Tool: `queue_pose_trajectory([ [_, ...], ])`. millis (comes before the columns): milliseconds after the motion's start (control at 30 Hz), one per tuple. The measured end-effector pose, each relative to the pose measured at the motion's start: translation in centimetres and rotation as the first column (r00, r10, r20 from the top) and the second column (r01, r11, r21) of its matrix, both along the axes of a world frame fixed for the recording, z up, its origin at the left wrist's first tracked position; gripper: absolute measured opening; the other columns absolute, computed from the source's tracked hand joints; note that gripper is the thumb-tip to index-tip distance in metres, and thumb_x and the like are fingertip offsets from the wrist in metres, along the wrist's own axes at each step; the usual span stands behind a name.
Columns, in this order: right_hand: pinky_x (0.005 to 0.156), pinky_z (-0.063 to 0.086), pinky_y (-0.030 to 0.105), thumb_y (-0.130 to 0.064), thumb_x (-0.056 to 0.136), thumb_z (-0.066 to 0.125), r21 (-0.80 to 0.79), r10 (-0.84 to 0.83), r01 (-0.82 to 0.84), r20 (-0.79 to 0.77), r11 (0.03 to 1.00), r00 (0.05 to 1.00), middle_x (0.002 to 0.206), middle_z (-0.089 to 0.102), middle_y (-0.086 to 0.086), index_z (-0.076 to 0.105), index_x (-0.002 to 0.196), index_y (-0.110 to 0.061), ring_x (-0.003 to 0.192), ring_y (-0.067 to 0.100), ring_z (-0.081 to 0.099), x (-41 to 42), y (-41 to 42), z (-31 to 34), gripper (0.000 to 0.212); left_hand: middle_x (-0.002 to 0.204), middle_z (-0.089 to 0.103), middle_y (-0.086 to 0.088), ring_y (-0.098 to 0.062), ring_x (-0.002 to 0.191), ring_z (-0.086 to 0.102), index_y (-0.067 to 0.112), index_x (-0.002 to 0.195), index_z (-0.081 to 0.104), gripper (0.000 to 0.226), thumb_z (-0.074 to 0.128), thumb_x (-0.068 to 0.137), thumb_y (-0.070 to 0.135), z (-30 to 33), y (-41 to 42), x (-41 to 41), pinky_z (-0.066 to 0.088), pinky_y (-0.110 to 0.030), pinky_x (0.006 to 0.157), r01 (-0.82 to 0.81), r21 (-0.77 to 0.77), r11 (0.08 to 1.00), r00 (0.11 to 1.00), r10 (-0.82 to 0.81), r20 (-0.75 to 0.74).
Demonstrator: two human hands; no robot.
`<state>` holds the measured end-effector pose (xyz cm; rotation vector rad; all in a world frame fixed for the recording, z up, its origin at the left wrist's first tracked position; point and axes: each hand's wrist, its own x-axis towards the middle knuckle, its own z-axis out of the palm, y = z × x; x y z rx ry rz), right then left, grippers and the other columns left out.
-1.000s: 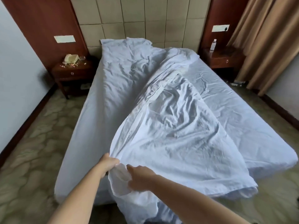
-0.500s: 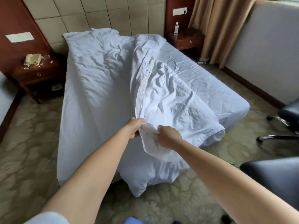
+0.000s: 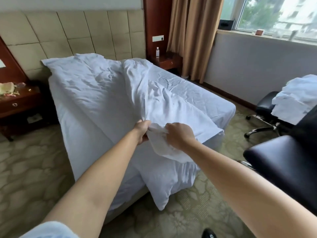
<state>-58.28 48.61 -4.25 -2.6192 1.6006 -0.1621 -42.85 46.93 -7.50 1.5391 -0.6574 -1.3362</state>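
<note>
A crumpled white duvet cover [image 3: 164,103] lies along the bed [image 3: 89,107], folded over on itself toward the right, with one corner hanging down past the foot of the bed. My left hand [image 3: 142,130] grips the edge of the cover at the foot end, fingers curled round the cloth. Close to its right, my right hand [image 3: 178,134] grips the same bunched corner of cloth. Both arms reach out over the bed's near corner.
Dark wooden nightstands stand at both sides of the bed: one [image 3: 17,103] with clutter, the other [image 3: 169,61] with a water bottle [image 3: 157,52]. Black office chairs [image 3: 283,162] stand at the right, one carrying white linen [image 3: 295,98]. Brown curtain [image 3: 192,36] and window at the back right.
I have moved back and to the right of the bed's foot, with both hands still holding the cover's corner; the view has turned right, bringing the chairs and window in.
</note>
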Motion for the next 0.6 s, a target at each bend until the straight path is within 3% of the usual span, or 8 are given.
queue_pose_trajectory([
  [100, 0.070, 0.037, 0.031, -0.015, 0.086, 0.049, 0.126, 0.074, -0.061, -0.095, 0.990, 0.993, 0.111, 0.063, 0.013, 0.058, 0.112, -0.012, 0.102, 0.033, 0.062, 3.2, 3.9, -3.5, 0.028, 0.078, 0.057, -0.008, -0.021, 0.060, 0.057, 0.013, 0.117, 0.048, 0.031, 0.039, 0.087, 0.008, -3.4, 4.4, 3.3, 0.052, -0.028, 0.053, 0.013, 0.128, 0.992, 0.998, -0.022, 0.062],
  [167, 0.069, 0.038, 0.032, -0.012, 0.087, 0.045, 0.162, 0.116, -0.092, -0.142, 0.982, 0.983, 0.112, 0.061, 0.012, 0.055, 0.115, -0.011, 0.101, 0.033, 0.062, 4.5, 5.6, -4.9, 0.030, 0.081, 0.056, -0.009, -0.022, 0.063, 0.056, 0.014, 0.112, 0.045, 0.024, 0.039, 0.089, 0.008, -4.5, 6.6, 4.5, 0.052, -0.030, 0.057, 0.009, 0.173, 0.985, 0.998, -0.020, 0.062],
  [333, 0.069, 0.039, 0.034, -0.012, 0.090, 0.044, -0.059, 0.039, -0.043, -0.066, 0.997, 0.997, 0.110, 0.056, 0.011, 0.054, 0.114, -0.012, 0.100, 0.032, 0.060, 4.7, 5.9, -3.5, 0.026, 0.080, 0.053, -0.009, -0.021, 0.060, 0.055, 0.013, 0.112, 0.040, 0.022, 0.037, 0.092, 0.004, -3.2, 7.3, 4.5, 0.051, -0.026, 0.042, -0.036, 0.088, 0.995, 0.993, 0.045, -0.106],
  [400, 0.065, 0.036, 0.033, -0.012, 0.089, 0.047, -0.089, 0.015, -0.021, -0.064, 0.996, 0.998, 0.110, 0.054, 0.010, 0.053, 0.113, -0.013, 0.098, 0.032, 0.060, 4.0, 6.1, -3.2, 0.025, 0.079, 0.052, -0.008, -0.020, 0.059, 0.054, 0.013, 0.102, 0.040, 0.013, 0.039, 0.092, 0.004, -3.0, 7.4, 3.9, 0.050, -0.026, 0.041, -0.028, 0.076, 0.997, 0.990, 0.038, -0.133],
  [467, 0.062, 0.035, 0.033, -0.011, 0.089, 0.048, -0.036, 0.022, -0.027, -0.119, 0.999, 0.993, 0.110, 0.053, 0.009, 0.051, 0.115, -0.013, 0.094, 0.033, 0.061, 3.2, 6.8, -4.5, 0.027, 0.077, 0.053, -0.008, -0.021, 0.059, 0.055, 0.014, 0.092, 0.040, 0.010, 0.041, 0.092, 0.004, -4.1, 8.0, 3.2, 0.052, -0.029, 0.043, 0.002, 0.121, 0.993, 0.994, 0.011, -0.113],
  [600, 0.063, 0.038, 0.032, -0.008, 0.088, 0.047, 0.141, 0.063, -0.030, -0.230, 0.990, 0.971, 0.110, 0.059, 0.010, 0.049, 0.115, -0.011, 0.096, 0.033, 0.062, 2.7, 8.6, -8.6, 0.027, 0.072, 0.055, -0.007, -0.020, 0.059, 0.057, 0.011, 0.096, 0.045, 0.011, 0.046, 0.089, 0.003, -7.8, 9.7, 1.5, 0.051, -0.027, 0.044, -0.016, 0.254, 0.967, 1.000, 0.022, -0.022],
])
